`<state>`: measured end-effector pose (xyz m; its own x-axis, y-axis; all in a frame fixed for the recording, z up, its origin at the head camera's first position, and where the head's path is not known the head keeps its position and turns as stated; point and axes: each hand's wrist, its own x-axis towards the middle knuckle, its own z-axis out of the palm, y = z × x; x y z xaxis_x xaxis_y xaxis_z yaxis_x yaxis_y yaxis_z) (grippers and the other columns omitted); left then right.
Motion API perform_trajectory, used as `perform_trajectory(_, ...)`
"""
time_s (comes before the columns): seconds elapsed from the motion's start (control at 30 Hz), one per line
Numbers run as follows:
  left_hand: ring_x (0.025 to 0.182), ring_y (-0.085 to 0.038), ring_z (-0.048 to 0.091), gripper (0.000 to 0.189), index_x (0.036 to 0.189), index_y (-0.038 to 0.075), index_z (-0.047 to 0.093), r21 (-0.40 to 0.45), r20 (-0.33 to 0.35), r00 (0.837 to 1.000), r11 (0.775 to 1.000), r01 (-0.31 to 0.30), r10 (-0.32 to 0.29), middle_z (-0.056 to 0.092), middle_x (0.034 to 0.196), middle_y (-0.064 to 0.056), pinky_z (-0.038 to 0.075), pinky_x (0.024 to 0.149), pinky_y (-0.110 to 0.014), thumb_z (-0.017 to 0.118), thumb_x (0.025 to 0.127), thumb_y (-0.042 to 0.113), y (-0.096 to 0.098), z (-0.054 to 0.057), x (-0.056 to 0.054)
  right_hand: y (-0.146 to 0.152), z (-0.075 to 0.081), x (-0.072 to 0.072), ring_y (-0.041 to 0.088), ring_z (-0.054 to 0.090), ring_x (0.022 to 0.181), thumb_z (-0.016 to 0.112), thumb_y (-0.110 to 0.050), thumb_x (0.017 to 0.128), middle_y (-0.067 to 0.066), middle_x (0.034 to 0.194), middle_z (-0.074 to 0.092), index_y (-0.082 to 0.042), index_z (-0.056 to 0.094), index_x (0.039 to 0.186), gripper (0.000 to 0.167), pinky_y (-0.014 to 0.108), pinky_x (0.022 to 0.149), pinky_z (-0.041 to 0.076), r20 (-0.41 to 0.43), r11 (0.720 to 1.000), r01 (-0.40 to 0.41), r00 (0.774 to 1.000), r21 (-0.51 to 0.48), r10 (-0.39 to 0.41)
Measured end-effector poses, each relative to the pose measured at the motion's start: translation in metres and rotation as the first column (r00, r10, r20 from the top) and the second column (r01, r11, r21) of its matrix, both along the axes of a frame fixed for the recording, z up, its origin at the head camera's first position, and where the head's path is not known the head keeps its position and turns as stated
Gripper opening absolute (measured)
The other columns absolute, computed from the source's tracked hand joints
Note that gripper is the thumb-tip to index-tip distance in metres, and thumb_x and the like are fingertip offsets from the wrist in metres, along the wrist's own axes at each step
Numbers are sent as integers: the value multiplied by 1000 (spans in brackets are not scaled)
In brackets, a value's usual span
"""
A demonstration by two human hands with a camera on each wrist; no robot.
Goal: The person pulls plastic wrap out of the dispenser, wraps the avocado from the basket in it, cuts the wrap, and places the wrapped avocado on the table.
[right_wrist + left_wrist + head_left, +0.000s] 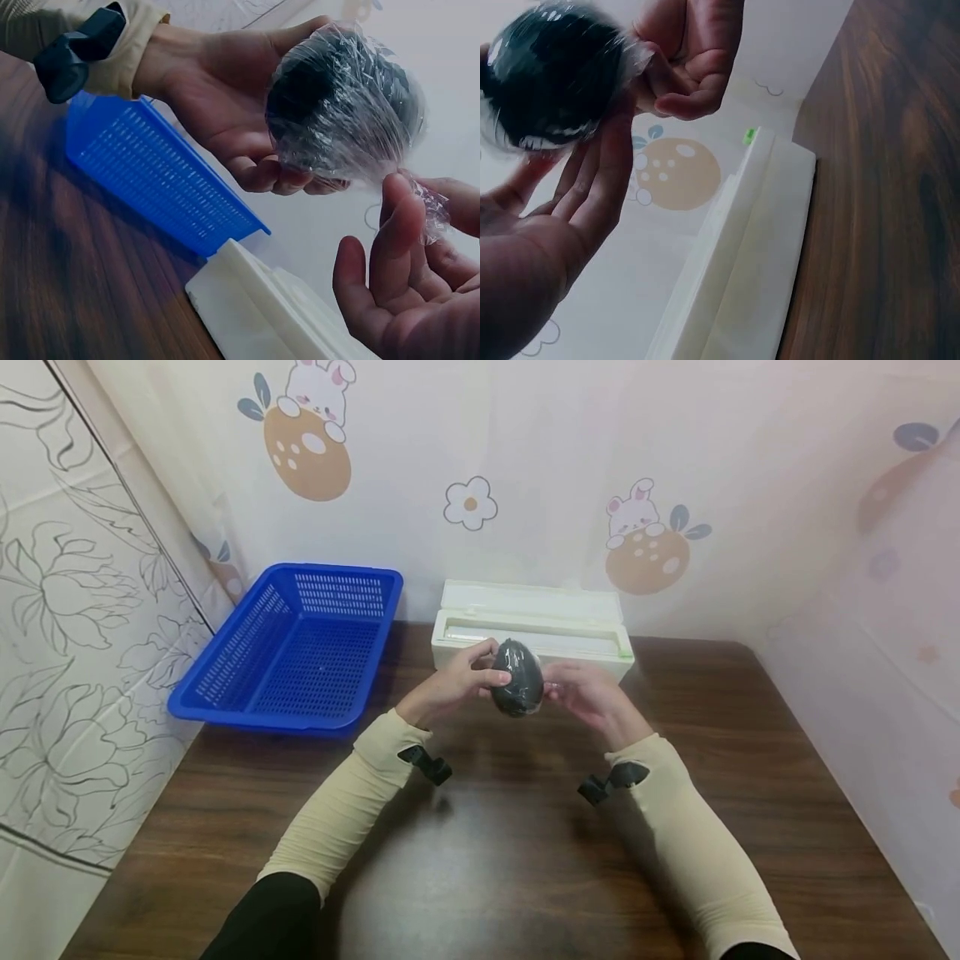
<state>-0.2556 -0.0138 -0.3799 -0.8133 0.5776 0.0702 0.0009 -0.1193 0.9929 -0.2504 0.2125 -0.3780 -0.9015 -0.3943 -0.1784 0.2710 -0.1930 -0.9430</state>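
A dark, egg-shaped thing (517, 678), much like an avocado, is wrapped in clear cling film (352, 135) and held up in front of a white box. My left hand (453, 681) grips it from the side, thumb on its face and fingers behind. At its other side, my right hand (588, 693) pinches the gathered, twisted end of the film (433, 214) between thumb and fingers. Wrinkles in the film run together toward that twist. Behind both hands, the white cling film dispenser (446, 653) has its lid (532, 602) raised; the hands cover part of its front.
A blue plastic basket (386, 610) with slotted walls stands at the back left of the dark wooden table (480, 860). A printed curtain (540, 460) hangs right behind the dispenser, and more patterned cloth closes off the left and right sides.
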Motion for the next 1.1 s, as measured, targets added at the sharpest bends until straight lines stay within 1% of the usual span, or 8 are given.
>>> perform_trajectory(0.17, 95, -20, 65, 17, 91, 11, 45, -52, 5, 1000, 999, 8, -8, 58, 114, -19, 59, 78, -36, 60, 84, 7, -1, 1, -2, -4, -2, 0, 7, 55, 59, 53, 4, 94, -4, 67, 62, -12, 69, 71, 32, 17, 58, 46, 20, 998, 55, 998, 19, -56)
perform_trajectory(0.27, 96, -22, 65, 18, 92, 9, 46, -79, -2, 1000, 997, 1, -1, 60, 113, -19, 59, 82, -40, 62, 84, 6, -1, 1, -2, -7, -5, 1, 7, 57, 61, 52, 2, 95, -6, 66, 61, -15, 68, 69, 35, 20, 63, 49, 5, 992, 88, 996, 88, -89)
perform_trajectory(0.37, 97, -23, 65, 19, 94, 7, 47, -98, -25, 1000, 995, -3, 1, 61, 111, -19, 57, 87, -46, 64, 84, 7, 0, 2, -1, -8, -6, 4, 7, 58, 66, 53, -1, 96, -7, 69, 61, -18, 68, 69, 35, 22, 68, 51, -24, 977, 133, 991, 165, -130)
perform_trajectory(0.63, 103, -25, 64, 21, 100, 2, 52, -145, -19, 1000, 989, -1, -2, 58, 117, -19, 53, 93, -52, 67, 86, 4, 3, -4, -1, -9, -3, 8, 6, 53, 60, 62, -4, 90, -8, 63, 59, -19, 69, 66, 29, 20, 61, 47, -48, 932, 253, 967, 258, -249)
perform_trajectory(0.8, 104, -24, 64, 25, 102, 3, 56, -273, -51, 999, 961, -34, 21, 61, 116, -18, 58, 87, -42, 73, 85, 11, 7, -6, 1, -2, -4, 8, 8, 63, 65, 59, -1, 92, -6, 68, 68, -18, 72, 71, 30, 23, 68, 54, -37, 955, 189, 982, 228, -185)
perform_trajectory(0.9, 99, -21, 66, 27, 102, 4, 59, -329, -63, 997, 943, -53, 34, 64, 112, -17, 59, 82, -39, 76, 83, 14, 8, -8, 2, 1, -4, 8, 9, 67, 71, 58, -11, 96, -6, 73, 72, -15, 72, 80, 22, 25, 72, 56, -49, 956, 154, 988, 249, -146)
perform_trajectory(0.97, 95, -21, 67, 28, 103, 3, 59, -321, -44, 998, 946, -53, 41, 65, 110, -18, 59, 82, -42, 76, 83, 13, 9, -10, 3, 0, -2, 9, 9, 67, 75, 55, -23, 99, -6, 77, 72, -7, 71, 93, 23, 29, 79, 56, -84, 938, 137, 990, 317, -116)
perform_trajectory(1.1, 89, -20, 69, 31, 104, 5, 61, -335, -34, 997, 939, -74, 66, 67, 106, -17, 58, 83, -46, 78, 81, 17, 10, -13, 4, -3, 6, 13, 17, 67, 91, 45, -49, 101, 9, 94, 74, 9, 63, 114, 62, 45, 99, 49, -172, 862, 132, 984, 490, -53)
